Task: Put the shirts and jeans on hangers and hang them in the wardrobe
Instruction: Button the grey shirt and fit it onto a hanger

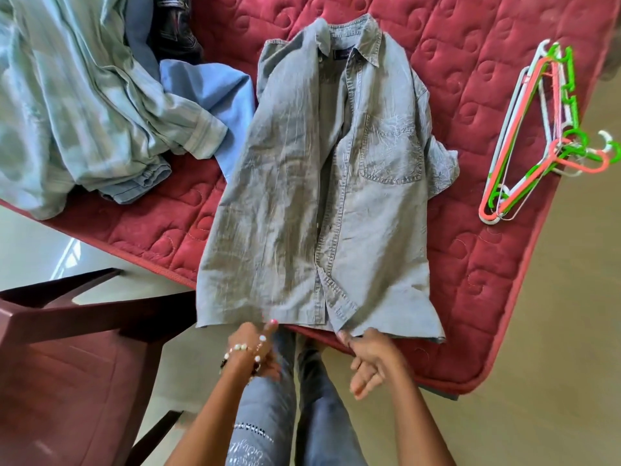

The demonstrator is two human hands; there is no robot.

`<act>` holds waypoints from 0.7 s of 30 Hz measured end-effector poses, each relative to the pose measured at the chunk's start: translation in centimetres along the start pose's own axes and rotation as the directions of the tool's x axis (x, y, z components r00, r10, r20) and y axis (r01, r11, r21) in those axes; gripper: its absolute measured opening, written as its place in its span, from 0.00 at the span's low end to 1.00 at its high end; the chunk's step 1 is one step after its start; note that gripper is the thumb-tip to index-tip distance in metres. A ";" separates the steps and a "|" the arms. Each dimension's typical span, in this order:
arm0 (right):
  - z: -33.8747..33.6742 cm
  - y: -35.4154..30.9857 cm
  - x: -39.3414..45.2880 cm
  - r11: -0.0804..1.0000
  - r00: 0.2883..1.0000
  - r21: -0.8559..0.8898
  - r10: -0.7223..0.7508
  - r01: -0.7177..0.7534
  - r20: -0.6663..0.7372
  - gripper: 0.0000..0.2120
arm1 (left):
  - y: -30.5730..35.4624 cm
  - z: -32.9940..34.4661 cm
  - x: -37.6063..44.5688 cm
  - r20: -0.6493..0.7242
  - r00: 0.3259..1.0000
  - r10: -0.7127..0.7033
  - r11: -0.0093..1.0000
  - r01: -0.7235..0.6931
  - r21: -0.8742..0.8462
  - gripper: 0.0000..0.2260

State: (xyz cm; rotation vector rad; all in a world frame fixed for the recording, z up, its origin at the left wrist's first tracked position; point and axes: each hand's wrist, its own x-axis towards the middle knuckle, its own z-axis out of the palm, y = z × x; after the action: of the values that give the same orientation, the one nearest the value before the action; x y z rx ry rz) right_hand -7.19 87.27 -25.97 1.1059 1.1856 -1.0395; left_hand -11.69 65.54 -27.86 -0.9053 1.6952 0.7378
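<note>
Both hands at the hem of the grey shirt (pixel 322 183): left hand (pixel 255 344) pinches the hem edge, right hand (pixel 369 354) pinches the hem by the button placket, other fingers loosely curled. Shirt lies flat, collar away from the person, front open, on the red mattress (pixel 470 270). Hangers (pixel 534 129), a coloured bundle, sit right of the shirt, apart from it. Pile of clothes (pixel 84 105), pale shirts plus something dark, sits left of the shirt. No garment on a hanger yet, wardrobe not in view. My read: first shirt just laid out, nearly everything left.
</note>
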 end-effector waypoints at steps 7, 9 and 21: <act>-1.3 -7.7 -0.5 0.825 0.780 -0.230 -0.563 0.516 -0.273 0.14 | 10.4 0.5 -2.4 0.045 0.814 0.579 0.813 -0.581 0.034 0.09; -1.4 -10.1 0.5 0.720 0.555 -0.256 -0.672 0.646 -0.490 0.09 | 13.8 0.5 -1.3 -0.045 0.674 0.737 0.669 -0.721 0.181 0.07; 0.3 -16.0 5.0 0.777 0.487 -0.406 -0.622 0.481 -0.613 0.14 | 20.2 1.6 3.9 -0.129 0.633 0.763 0.538 -0.512 0.670 0.07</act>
State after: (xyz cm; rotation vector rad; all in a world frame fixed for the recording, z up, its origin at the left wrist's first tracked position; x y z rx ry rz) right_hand -22.39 84.22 -32.36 1.0216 2.3813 -0.9369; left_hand -28.78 76.66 -31.10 0.0924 2.5123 0.4351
